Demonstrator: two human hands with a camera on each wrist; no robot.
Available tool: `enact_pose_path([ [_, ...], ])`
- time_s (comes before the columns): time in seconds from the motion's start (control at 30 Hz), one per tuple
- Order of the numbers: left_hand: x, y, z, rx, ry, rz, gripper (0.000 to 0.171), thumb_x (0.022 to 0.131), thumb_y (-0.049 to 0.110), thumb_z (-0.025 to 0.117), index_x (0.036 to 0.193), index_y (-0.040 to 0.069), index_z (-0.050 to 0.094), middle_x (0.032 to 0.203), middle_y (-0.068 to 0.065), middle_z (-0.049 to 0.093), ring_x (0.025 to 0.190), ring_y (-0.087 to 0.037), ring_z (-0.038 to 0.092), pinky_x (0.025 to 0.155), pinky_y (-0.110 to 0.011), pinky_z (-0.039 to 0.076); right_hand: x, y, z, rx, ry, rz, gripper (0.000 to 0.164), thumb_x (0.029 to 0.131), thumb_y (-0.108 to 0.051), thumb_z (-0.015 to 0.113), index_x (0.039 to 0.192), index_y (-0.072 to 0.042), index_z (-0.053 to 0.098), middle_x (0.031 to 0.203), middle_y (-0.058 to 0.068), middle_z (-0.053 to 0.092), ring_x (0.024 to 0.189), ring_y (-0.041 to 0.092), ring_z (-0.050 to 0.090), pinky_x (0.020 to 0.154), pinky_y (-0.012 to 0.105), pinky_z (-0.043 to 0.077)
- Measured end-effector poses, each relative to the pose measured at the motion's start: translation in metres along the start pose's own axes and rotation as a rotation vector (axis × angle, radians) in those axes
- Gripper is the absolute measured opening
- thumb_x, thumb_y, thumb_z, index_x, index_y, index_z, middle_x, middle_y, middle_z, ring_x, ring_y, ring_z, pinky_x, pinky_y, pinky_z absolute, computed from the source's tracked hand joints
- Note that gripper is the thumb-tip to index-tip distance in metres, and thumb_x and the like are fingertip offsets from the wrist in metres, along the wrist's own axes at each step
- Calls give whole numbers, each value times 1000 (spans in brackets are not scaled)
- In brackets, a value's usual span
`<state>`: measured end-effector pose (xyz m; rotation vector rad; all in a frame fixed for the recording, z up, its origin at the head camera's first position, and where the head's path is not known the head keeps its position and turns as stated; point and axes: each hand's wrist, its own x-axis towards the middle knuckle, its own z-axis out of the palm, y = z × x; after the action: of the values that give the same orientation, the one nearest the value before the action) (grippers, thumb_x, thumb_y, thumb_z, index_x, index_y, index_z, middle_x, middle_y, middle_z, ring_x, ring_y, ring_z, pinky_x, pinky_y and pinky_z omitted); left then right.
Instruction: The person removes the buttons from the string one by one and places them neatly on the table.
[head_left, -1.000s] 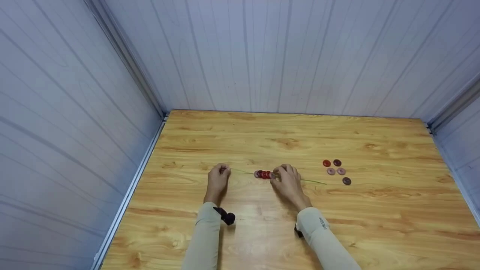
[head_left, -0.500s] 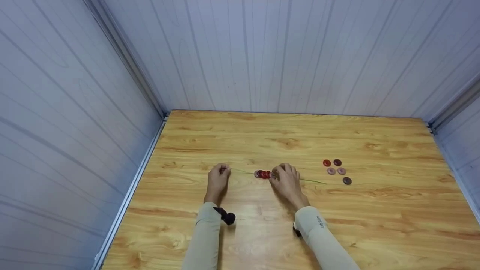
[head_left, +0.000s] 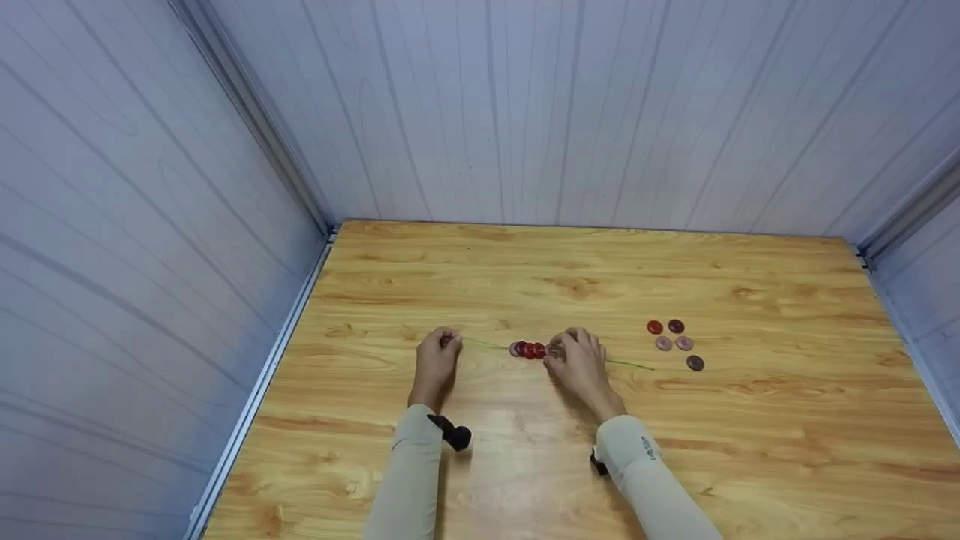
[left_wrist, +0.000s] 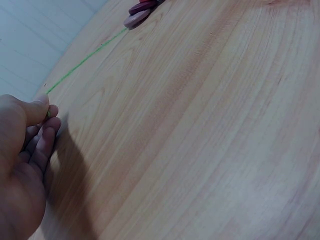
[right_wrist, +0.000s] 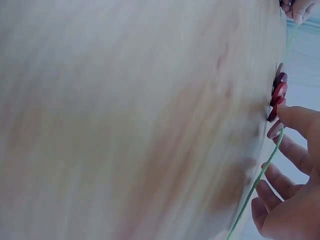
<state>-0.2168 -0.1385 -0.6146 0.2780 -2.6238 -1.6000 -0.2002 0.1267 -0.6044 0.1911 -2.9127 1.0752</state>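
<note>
Basically, the button row is strung left-to-right along the green string on the desk, its near-end button pinched by the fingers of the right hand, the string pinched farther off by the left hand's.

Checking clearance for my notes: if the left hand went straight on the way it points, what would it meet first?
Probably the back wall: ahead of the left hand, only bare tabletop shows before it, though depth is unclear.
</note>
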Motion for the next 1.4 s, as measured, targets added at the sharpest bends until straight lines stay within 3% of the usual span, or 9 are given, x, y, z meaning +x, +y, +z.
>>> enact_pose_path([
  [0.8,0,0,1,-19,6,-24,9,95,14,60,97,6,64,91,-6,63,85,-17,58,75,-30,48,-6,16,-14,56,15,46,21,88,-26,69,105,-14,65,128,12,51,124,34,39,106,53,22],
  [1.07,-2,1,0,16,-1,19,10,96,14,59,98,6,64,94,-7,64,88,-19,59,79,-33,49,-8,19,-19,48,23,57,21,88,-27,69,104,-14,65,127,13,51,122,35,39,105,55,22],
  [1.4,-1,0,0,5,-5,7,10,96,15,58,98,7,64,93,-7,64,85,-18,58,77,-33,49,-9,25,-25,61,24,54,20,88,-27,68,104,-14,65,127,13,51,121,35,39,105,55,21],
])
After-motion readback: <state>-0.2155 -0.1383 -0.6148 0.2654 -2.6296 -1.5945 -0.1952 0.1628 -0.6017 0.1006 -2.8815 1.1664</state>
